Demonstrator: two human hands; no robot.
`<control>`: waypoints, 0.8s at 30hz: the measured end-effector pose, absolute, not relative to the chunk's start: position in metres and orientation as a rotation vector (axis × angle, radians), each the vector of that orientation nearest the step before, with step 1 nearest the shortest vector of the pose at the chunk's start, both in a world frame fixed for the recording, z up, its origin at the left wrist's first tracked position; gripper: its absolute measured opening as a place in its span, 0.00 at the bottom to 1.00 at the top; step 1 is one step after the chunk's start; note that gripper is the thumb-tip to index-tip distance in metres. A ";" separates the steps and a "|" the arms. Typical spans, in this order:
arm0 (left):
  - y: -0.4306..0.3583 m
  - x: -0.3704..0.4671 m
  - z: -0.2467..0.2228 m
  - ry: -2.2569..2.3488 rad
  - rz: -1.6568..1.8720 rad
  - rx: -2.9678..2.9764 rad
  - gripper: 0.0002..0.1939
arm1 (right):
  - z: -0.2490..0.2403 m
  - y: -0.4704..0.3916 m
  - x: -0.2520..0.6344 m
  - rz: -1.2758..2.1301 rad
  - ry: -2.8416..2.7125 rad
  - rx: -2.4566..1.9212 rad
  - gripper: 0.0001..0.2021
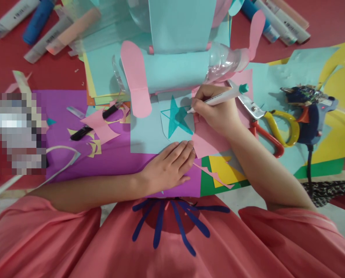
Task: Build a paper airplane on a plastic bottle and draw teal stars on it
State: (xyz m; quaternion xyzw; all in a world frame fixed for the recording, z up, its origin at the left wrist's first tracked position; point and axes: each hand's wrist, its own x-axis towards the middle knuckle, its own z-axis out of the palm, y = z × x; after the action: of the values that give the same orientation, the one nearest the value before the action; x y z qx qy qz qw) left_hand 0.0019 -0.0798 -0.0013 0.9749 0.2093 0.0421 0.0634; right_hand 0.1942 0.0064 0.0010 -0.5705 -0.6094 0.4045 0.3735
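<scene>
Well, right hand (214,108): we see it grasping a white marker (223,96) between thumb and fingers; the barrel slants up to its teal end, and the tip sits at the right arm of the star;
Star (175,117): we find it drawn on light blue paper (145,135), straight ahead of us; most of it is filled with teal, while its left arm shows as an outline;
Left hand (169,164): ours lies flat, palm down and released, its fingertips at the lower edge of the light blue paper, the rest over the purple sheet (111,160);
Pink paper (215,141): we see it just right of the star, partly under our right hand;
Wrapped bottle (176,69): it lies on its side just beyond the star, clad in light blue; a rounded pink strip (136,83) crosses its left end;
Scissors (256,111): they lie to the right of our right hand, one handle red, one yellow;
Glue gun (311,119): blue, beside the yellow handle, its black cord running towards us;
Black object (82,132): a pink scrap (104,127) partly hides it on our left; we cannot tell what it is;
Left markers (73,31), right markers (285,25): both groups lie at the far side of the red table (4,58).
</scene>
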 end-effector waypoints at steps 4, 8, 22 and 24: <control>-0.080 0.001 -0.001 0.622 0.110 2.910 0.30 | 0.000 0.006 0.195 1.030 -1.491 -1.461 0.14; -0.080 0.001 -0.002 0.624 0.144 2.905 0.30 | -0.002 0.005 0.193 0.986 -1.472 -1.472 0.13; -0.079 0.002 0.001 0.645 0.177 2.965 0.28 | -0.001 0.007 0.197 0.982 -1.569 -1.498 0.15; -0.079 0.002 0.000 0.647 0.178 2.969 0.29 | -0.001 0.007 0.197 0.981 -1.575 -1.498 0.15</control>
State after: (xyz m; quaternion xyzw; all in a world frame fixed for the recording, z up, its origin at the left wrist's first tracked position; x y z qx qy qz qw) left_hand 0.0018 -0.0794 0.0002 0.9743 0.2122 0.0584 0.0487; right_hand 0.1966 0.0066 -0.0005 -0.5838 -0.6138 0.3821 0.3693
